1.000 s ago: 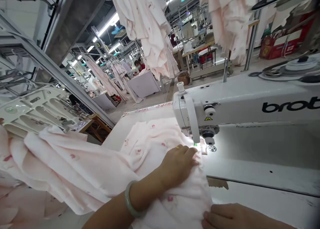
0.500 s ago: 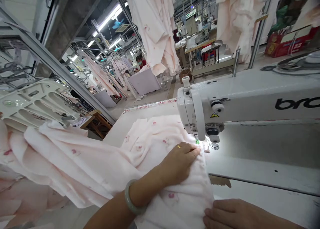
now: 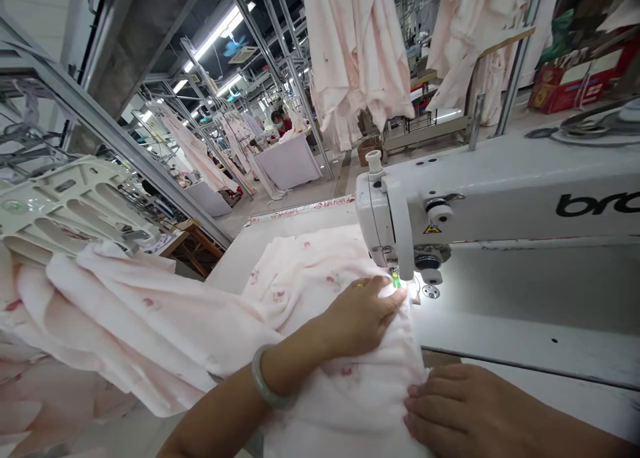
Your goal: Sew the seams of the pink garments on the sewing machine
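Observation:
Pale pink fabric (image 3: 300,291) with small reddish prints lies under the needle area of a white sewing machine (image 3: 480,198). My left hand (image 3: 355,315), with a bangle and a ring, is closed on the fabric just in front of the green-lit presser foot (image 3: 395,278). Its thumb and index fingertip are close to the foot; the other fingertips are partly hidden. Lower right, my right hand (image 3: 460,405) has its fingers bent over the fabric's right edge, its thumb out of sight. The fabric trails left in folds.
A cream slotted plastic part (image 3: 75,201) stands at the left over the draped fabric. Pink garment pieces (image 3: 357,51) hang from a rail beyond the machine. A person (image 3: 281,123) sits at a table farther back. A red box (image 3: 575,78) is at right.
My right hand has moved up along the fabric edge. The left hand's thumb and index finger have spread slightly near the foot. The hanging pink pieces have swung or shifted right.

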A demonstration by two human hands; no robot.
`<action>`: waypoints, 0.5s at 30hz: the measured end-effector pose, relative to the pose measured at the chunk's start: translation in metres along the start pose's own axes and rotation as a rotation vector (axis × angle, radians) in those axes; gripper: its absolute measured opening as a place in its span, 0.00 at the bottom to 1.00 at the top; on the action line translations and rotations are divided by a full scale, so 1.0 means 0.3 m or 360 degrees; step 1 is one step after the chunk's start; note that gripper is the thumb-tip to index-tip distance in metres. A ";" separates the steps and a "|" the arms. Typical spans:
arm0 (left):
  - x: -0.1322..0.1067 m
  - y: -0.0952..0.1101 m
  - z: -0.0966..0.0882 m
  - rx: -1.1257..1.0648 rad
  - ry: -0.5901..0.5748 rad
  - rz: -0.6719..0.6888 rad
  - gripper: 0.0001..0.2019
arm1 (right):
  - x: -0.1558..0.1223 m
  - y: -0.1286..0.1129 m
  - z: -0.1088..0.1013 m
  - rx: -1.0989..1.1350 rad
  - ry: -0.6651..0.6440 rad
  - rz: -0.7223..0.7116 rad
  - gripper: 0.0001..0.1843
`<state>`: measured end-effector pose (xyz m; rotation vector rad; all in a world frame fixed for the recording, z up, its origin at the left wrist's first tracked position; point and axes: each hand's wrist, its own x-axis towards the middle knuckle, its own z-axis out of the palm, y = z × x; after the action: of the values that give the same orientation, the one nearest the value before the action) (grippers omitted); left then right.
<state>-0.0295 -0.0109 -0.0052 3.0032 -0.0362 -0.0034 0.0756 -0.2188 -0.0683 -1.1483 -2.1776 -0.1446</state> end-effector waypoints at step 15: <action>-0.025 0.006 0.069 0.0566 0.0394 0.0673 0.13 | -0.005 -0.017 -0.006 -0.0213 -0.0021 -0.0096 0.15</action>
<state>-0.0372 -0.0153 -0.0255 3.2469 -0.7116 0.4629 0.0732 -0.2237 -0.0667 -1.1595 -2.2434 -0.3141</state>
